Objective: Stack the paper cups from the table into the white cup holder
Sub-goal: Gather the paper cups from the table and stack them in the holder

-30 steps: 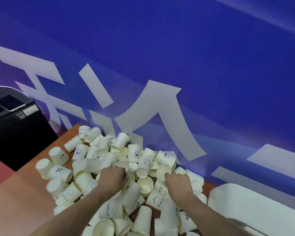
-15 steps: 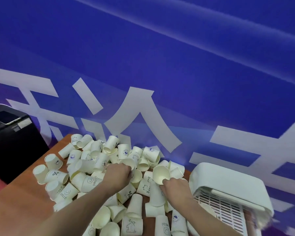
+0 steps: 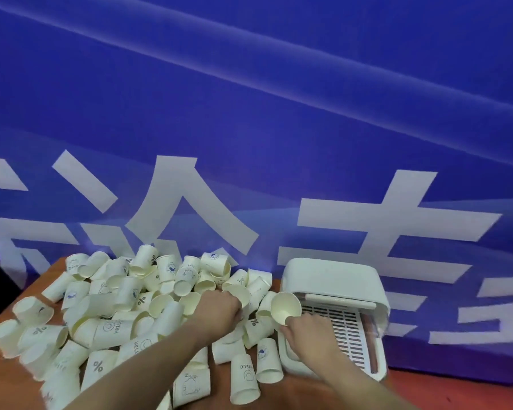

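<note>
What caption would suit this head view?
Right hand carries a paper cup toward the white cup holder; left hand reaches into the cup pile.

A brown wooden table [image 3: 9,389] stands against a blue wall, carrying a loose heap of pale paper cups [image 3: 125,309], most tipped on their sides, some upright or upside down, several printed with "HELLO" or a percent sign. Just right of the heap sits the white holder [image 3: 332,276], its slotted tray facing the camera. One upside-down cup [image 3: 245,380] stands nearest the holder's front left corner.
</note>
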Demonstrator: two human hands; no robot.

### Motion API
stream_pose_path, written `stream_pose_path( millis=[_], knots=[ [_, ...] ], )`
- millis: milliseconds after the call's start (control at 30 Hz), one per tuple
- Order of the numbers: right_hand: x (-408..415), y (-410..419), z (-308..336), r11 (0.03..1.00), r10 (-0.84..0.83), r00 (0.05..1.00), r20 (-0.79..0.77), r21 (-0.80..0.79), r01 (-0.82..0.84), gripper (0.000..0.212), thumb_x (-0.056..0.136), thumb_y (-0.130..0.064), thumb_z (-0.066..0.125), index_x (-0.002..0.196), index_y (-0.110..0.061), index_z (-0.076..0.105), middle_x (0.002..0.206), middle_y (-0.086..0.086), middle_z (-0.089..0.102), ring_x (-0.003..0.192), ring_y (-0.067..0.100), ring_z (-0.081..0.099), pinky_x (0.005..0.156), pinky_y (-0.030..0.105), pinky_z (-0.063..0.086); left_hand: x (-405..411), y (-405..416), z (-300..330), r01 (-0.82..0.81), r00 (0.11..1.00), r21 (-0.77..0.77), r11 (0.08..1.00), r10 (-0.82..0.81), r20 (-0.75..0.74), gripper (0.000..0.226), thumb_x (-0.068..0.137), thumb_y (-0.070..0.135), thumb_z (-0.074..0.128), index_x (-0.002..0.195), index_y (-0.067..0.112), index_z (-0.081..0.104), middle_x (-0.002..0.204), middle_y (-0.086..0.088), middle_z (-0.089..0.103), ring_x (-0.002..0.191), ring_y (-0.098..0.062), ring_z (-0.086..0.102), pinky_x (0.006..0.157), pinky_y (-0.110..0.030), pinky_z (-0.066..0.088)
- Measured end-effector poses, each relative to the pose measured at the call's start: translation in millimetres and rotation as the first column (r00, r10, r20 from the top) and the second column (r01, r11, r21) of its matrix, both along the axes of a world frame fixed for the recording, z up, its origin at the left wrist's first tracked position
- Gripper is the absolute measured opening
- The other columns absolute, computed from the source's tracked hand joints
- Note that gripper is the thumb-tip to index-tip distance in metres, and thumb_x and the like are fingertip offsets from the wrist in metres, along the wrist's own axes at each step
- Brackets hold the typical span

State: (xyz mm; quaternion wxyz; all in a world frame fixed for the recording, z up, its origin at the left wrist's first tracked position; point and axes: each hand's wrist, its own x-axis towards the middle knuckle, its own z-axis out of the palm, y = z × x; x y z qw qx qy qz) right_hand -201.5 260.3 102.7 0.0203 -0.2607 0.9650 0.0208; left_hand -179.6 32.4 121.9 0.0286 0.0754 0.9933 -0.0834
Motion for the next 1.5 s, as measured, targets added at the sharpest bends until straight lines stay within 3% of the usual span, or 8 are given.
stream_pose_path(
  millis=[233, 367, 733, 867, 1133, 1233, 1367, 1500],
  knots=[
    [8.4, 70.8, -0.2, 0.988, -0.156, 0.988, 0.011, 0.02, 0.156, 0.049, 0.101, -0.053, 0.03, 0.11, -0.02, 0.066, 0.106, 0.007, 0.069, 0.1, 0.03, 0.063, 0.067, 0.034, 0.031, -12.3, 62.5, -6.7, 0.105, 0.994, 0.02, 0.994, -0.105, 0.028, 0.039, 0.099, 0.041, 0.037, 0.098, 0.019, 0.069, 0.098, -0.006, 0.068, 0.088, -0.029, 0.063, 0.072, -0.032, 0.041],
    [10.0, 97.3, -1.4, 0.974, -0.224, 0.975, 0.015, 0.026, 0.223, 0.049, 0.102, -0.052, 0.029, 0.11, -0.022, 0.066, 0.104, 0.005, 0.069, 0.099, 0.028, 0.064, 0.081, 0.035, 0.046, -16.2, 86.4, -4.5, 0.153, 0.988, 0.023, 0.988, -0.153, 0.012, 0.039, 0.1, 0.042, 0.037, 0.103, 0.018, 0.069, 0.102, -0.007, 0.069, 0.093, -0.029, 0.063, 0.075, -0.033, 0.04],
    [4.5, 129.2, -18.8, 0.942, -0.336, 0.937, 0.091, 0.006, 0.337, 0.049, 0.102, -0.052, 0.027, 0.105, -0.024, 0.068, 0.099, 0.0, 0.07, 0.093, 0.022, 0.066, 0.066, 0.031, 0.039, -26.3, 116.3, -18.8, 0.291, 0.956, 0.112, 0.95, -0.294, 0.014, 0.041, 0.1, 0.043, 0.036, 0.09, 0.018, 0.067, 0.089, -0.009, 0.068, 0.083, -0.033, 0.061, 0.069, -0.033, 0.036],
    [-4.9, 131.3, -23.7, 0.944, -0.329, 0.938, 0.111, 0.02, 0.329, 0.05, 0.102, -0.053, 0.026, 0.103, -0.025, 0.068, 0.096, -0.001, 0.07, 0.091, 0.022, 0.067, 0.067, 0.031, 0.04, -30.5, 122.1, -22.2, 0.392, 0.92, 0.154, 0.907, -0.389, -0.049, 0.042, 0.096, 0.04, 0.036, 0.074, 0.016, 0.062, 0.07, -0.007, 0.063, 0.065, -0.032, 0.058, 0.06, -0.03, 0.036],
    [-22.5, 125.2, -47.7, 0.974, -0.223, 0.967, 0.123, 0.075, 0.215, 0.043, 0.103, -0.047, 0.028, 0.115, -0.023, 0.061, 0.104, 0.005, 0.07, 0.098, 0.029, 0.066, 0.069, 0.032, 0.036, -35.6, 132.0, -34.0, 0.488, 0.869, 0.067, 0.87, -0.492, 0.051, 0.029, 0.071, 0.041, 0.056, 0.051, 0.021, 0.049, 0.047, 0.005, 0.049, 0.036, -0.014, 0.042, 0.044, -0.02, 0.016],
    [-25.7, 122.1, -56.8, 0.975, -0.205, 0.967, 0.15, 0.123, 0.188, 0.044, 0.104, -0.045, 0.026, 0.118, -0.021, 0.061, 0.109, 0.006, 0.069, 0.102, 0.029, 0.065, 0.079, 0.031, 0.044, -39.6, 132.2, -49.1, 0.471, 0.874, 0.035, 0.882, -0.471, 0.115, 0.034, 0.076, 0.044, 0.046, 0.052, 0.021, 0.053, 0.049, 0.004, 0.053, 0.038, -0.016, 0.05, 0.045, -0.02, 0.018],
    [-28.8, 121.6, -66.9, 0.977, -0.194, 0.967, 0.167, 0.119, 0.176, 0.045, 0.104, -0.044, 0.027, 0.12, -0.02, 0.061, 0.111, 0.008, 0.069, 0.105, 0.027, 0.065, 0.085, 0.029, 0.045, -39.8, 134.2, -68.6, 0.455, 0.869, 0.029, 0.89, -0.45, 0.205, 0.039, 0.097, 0.032, 0.036, 0.085, 0.01, 0.066, 0.085, -0.015, 0.067, 0.073, -0.035, 0.063, 0.06, -0.035, 0.029],
    [-32.0, 124.4, -66.8, 0.976, -0.195, 0.965, 0.177, 0.133, 0.173, 0.041, 0.105, -0.04, 0.028, 0.119, -0.019, 0.061, 0.11, 0.008, 0.069, 0.103, 0.029, 0.065, 0.083, 0.03, 0.045, -41.1, 134.6, -80.6, 0.372, 0.896, 0.05, 0.927, -0.372, 0.241, 0.046, 0.099, 0.038, 0.031, 0.093, 0.009, 0.066, 0.093, -0.017, 0.066, 0.081, -0.037, 0.063, 0.065, -0.036, 0.034]
  ],
)
